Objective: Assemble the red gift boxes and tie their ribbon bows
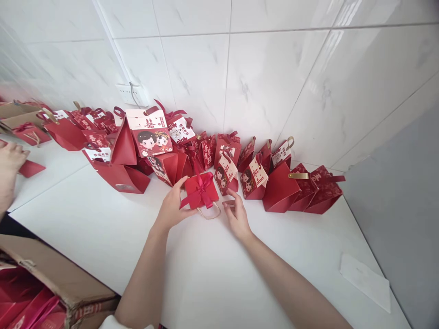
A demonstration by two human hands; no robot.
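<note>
A small red gift box [192,197] with a glossy ribbon bow [202,188] on top sits in front of me. Its twisted rope handle [213,214] hangs out on the near side. My left hand [174,204] grips the box by its left side, fingers at the back edge and thumb at the front. Just right of the box, my right hand [236,214] is apart from it, fingers loosely bent and nothing between them. Close behind that hand stand two small candy boxes [226,173] with a cartoon couple printed on them.
Many red boxes [281,188] crowd the back of the white table [206,269] along the tiled wall. Another person's hand [12,160] is at the far left. An open cardboard carton [65,274] of red items stands at lower left. A white sheet [365,279] lies right.
</note>
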